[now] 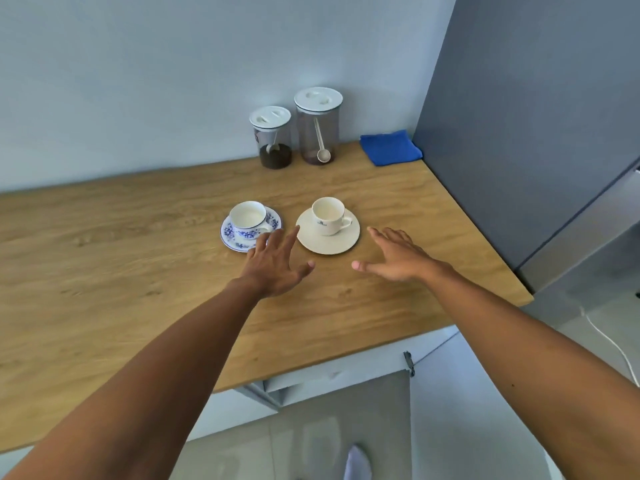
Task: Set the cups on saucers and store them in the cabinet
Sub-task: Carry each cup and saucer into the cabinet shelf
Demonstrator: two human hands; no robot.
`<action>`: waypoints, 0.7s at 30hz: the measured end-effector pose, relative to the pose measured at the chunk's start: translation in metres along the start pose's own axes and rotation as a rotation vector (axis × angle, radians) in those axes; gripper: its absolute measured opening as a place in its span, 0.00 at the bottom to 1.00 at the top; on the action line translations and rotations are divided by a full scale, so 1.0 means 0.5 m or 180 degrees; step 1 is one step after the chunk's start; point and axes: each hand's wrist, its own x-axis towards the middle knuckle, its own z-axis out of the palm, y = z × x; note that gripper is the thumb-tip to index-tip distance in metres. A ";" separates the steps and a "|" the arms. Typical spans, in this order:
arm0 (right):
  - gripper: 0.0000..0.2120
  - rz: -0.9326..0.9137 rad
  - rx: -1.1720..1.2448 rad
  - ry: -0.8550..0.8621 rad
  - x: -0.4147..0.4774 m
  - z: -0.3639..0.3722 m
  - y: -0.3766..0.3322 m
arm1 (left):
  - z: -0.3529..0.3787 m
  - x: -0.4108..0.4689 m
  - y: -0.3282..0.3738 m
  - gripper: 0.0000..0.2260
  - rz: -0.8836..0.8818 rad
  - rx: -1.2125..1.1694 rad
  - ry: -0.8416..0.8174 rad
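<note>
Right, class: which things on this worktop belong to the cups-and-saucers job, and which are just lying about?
Job: blue-patterned cup, blue-patterned saucer, white cup, white saucer.
Lying about: short jar, tall jar with scoop, blue cloth.

Countertop (104, 254): matt, grained wood is shown. Glossy glazed ceramic is seen in the left patterned cup (247, 219) and right cream cup (327, 216). Clear plastic is used for the far tall jar (317, 133); soft cloth for the blue towel (390, 147).
</note>
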 end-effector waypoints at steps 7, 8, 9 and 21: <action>0.51 -0.0182 -0.0100 -0.0139 0.141 -0.024 0.015 | 0.044 0.092 0.013 0.37 -0.0162 -0.0155 -0.0203; 0.51 -0.0195 -0.0093 -0.0137 0.156 -0.026 0.017 | 0.049 0.104 0.016 0.37 -0.0250 -0.0250 -0.0182; 0.51 -0.0213 -0.0091 -0.0125 0.169 -0.029 0.017 | 0.053 0.114 0.020 0.37 -0.0347 -0.0348 -0.0170; 0.50 -0.0760 0.0950 -0.0159 0.257 -0.044 0.021 | 0.081 0.198 0.035 0.39 -0.0764 -0.1209 -0.0102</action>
